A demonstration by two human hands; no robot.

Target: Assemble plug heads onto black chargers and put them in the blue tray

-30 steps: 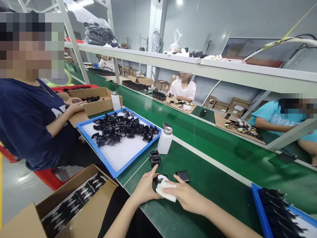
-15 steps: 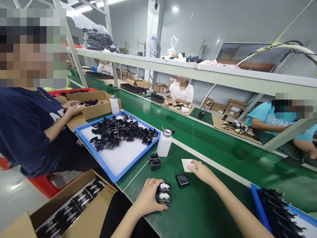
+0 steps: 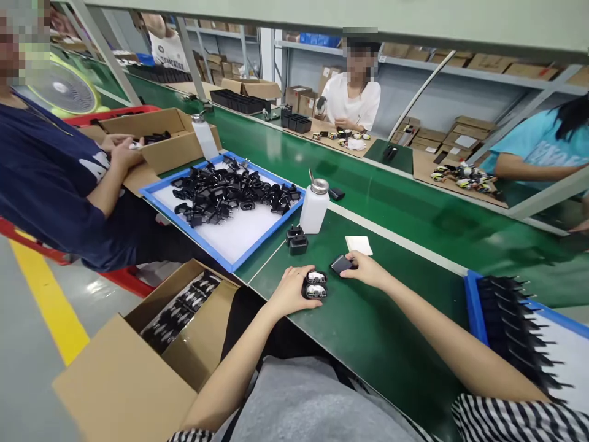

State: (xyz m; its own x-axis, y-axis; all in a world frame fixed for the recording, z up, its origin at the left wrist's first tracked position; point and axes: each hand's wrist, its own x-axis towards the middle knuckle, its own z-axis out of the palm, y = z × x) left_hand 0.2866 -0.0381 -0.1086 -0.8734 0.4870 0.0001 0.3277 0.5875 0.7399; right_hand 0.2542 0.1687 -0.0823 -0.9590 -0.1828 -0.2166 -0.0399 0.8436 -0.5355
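Two black plug adapters (image 3: 315, 285) sit side by side on the green conveyor belt (image 3: 396, 331), touching, each with a shiny silver-white patch on top; left hand (image 3: 289, 291) is cupped over them from the near side; they should be light, stiff moulded plastic, glossy and probably slick, so best taken by the body sides; no pins visible from here. Right hand (image 3: 365, 271) is apart from the left, fingertips on a small black slab (image 3: 342, 264) lying on the belt; can't tell if it's pinched or just touched; what the slab is, also unclear. Folded white wipe (image 3: 359, 245) lies just beyond the right hand; two more black adapters (image 3: 297, 240) sit close together beside a white plastic dispenser bottle (image 3: 315, 209) with a metal top. Blue-rimmed tray (image 3: 184, 230) with a white liner holds a heap of black plugs (image 3: 234, 190); second blue tray (image 3: 475, 307) at right holds rows of black pronged plugs (image 3: 506, 325); open cardboard box (image 3: 119, 380) at lower left holds more black units (image 3: 177, 313). Co-worker in a navy shirt (image 3: 50, 184) works over another box at left. No brand or label readable; patches too small to tell.
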